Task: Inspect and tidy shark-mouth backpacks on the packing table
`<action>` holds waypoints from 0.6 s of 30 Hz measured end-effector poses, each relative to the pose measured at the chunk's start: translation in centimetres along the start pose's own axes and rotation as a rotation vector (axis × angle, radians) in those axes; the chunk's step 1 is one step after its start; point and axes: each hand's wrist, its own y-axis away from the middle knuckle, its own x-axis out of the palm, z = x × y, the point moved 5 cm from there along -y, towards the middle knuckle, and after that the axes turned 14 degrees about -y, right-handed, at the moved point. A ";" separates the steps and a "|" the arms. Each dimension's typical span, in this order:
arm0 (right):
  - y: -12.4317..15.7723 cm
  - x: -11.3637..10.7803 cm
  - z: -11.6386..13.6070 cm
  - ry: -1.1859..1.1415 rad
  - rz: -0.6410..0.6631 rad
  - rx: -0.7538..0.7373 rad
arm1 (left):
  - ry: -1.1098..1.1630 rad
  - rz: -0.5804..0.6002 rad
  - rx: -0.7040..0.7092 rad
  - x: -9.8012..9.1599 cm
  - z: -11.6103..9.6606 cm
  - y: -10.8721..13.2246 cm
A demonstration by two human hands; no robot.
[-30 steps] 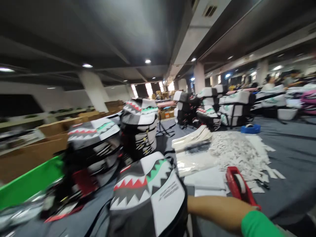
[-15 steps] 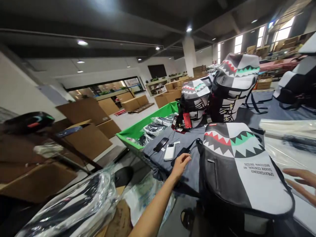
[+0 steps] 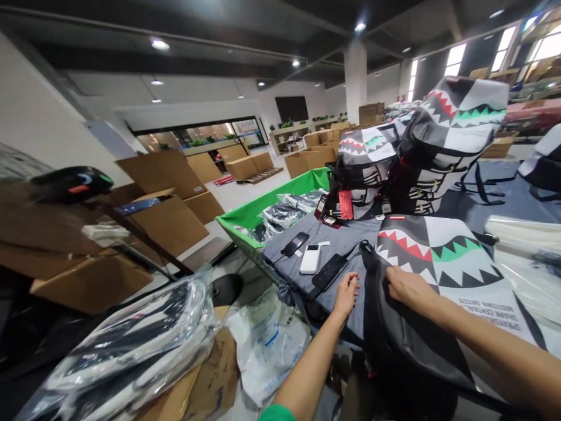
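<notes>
A black, grey and white backpack (image 3: 468,278) with red and green shark teeth lies on the table directly in front of me. My right hand (image 3: 407,289) reaches across it, its fingers closed on the dark left side of its front; what the fingertips pinch is hidden. Beside the bag's left edge is my left hand (image 3: 347,295), fingers loosely bent and apart, with nothing in them. Just beyond that hand lies a black phone-like device (image 3: 330,272). A white device (image 3: 310,259) with a dark screen and a smaller dark phone (image 3: 294,244) rest farther left.
Similar backpacks (image 3: 456,126) stand stacked at the table's back. A green-sided bin (image 3: 236,219) holds plastic-wrapped goods. Bagged items (image 3: 144,333) lie at lower left, near a white plastic bag (image 3: 269,345). Clear plastic sheeting (image 3: 521,263) lies to the right. Cardboard boxes (image 3: 170,234) stand on the floor.
My right hand has come in from the right edge onto the backpack's front. My left hand has shifted right, off the black device toward the bag. The view has turned slightly left.
</notes>
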 end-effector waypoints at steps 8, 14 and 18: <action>2.2 0.5 -4.1 -0.171 -0.137 -0.166 | -0.050 0.078 0.038 1.2 -1.0 3.0; 4.6 -0.1 -3.5 -0.351 -0.351 -0.355 | -0.151 0.243 0.223 1.8 -2.5 6.3; 9.0 -0.8 0.8 -0.273 -0.360 -0.700 | -0.112 0.161 0.299 3.6 -3.2 7.3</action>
